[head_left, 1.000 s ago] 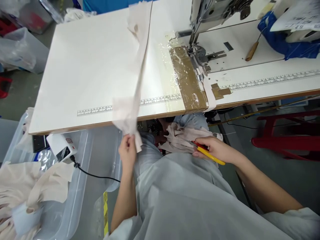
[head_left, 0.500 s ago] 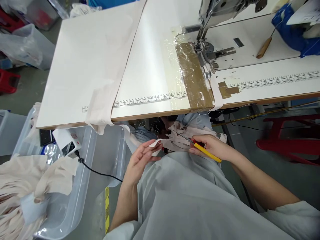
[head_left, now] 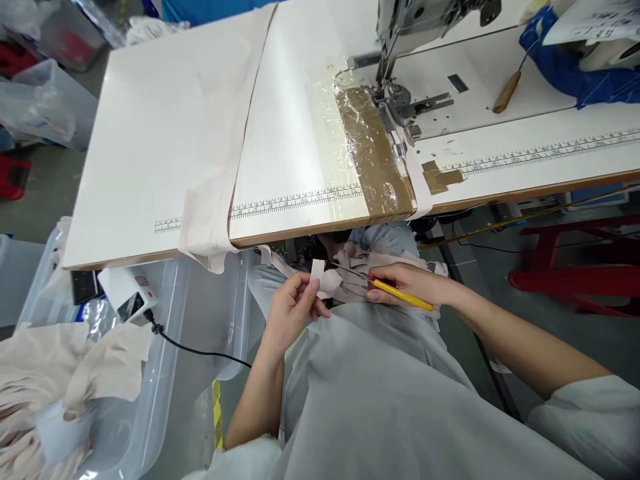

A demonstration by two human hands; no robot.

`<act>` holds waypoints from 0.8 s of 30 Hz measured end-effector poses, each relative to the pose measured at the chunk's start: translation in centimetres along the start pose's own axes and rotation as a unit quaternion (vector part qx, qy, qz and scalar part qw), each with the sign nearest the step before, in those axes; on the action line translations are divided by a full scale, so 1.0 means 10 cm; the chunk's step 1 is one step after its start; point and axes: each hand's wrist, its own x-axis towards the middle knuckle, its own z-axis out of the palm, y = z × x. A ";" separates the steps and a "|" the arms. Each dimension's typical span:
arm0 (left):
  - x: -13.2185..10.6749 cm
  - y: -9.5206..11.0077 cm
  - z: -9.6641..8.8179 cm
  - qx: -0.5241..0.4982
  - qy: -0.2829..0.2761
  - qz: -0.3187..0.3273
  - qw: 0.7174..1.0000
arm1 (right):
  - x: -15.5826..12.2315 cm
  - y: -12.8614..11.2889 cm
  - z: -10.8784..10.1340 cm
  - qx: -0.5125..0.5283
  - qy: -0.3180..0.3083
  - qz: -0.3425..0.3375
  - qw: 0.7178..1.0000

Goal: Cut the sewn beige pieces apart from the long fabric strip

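Between the thumb and fingers of my left hand (head_left: 295,303) is the end of a pale fabric strip (head_left: 317,270), pointing upward. My right hand (head_left: 407,283) grips a pair of scissors (head_left: 400,293) with yellow handles, the blades aimed left toward the strip but apart from it. Beneath both hands, more pale fabric strips (head_left: 357,260) lie bunched on my lap. Another length of pale fabric (head_left: 207,217) drapes over the table's front edge, left of the ruler markings.
A sewing machine (head_left: 400,80) stands on the white table (head_left: 150,133), with a wooden-handled awl (head_left: 507,92) to its right. At left, a clear plastic bin (head_left: 170,373) holds bundled fabric (head_left: 45,373) and a white device (head_left: 127,293). A red stool (head_left: 560,277) is at right.
My left hand has turned and now holds the strip end upright, a little closer to the scissors. The scissors stay in my right hand. The whole view has shifted slightly.
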 end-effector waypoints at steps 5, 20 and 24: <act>0.05 -0.08 0.03 -0.097 -0.027 -0.052 0.994 | 0.09 0.09 -0.01 0.016 -0.057 -0.012 0.998; 0.09 -0.27 0.06 -0.124 0.008 -0.072 0.990 | 0.21 0.02 -0.01 0.013 -0.119 -0.023 0.993; 0.08 -0.29 0.06 -0.118 0.012 -0.071 0.990 | 0.19 0.01 0.00 -0.074 -0.068 -0.009 0.995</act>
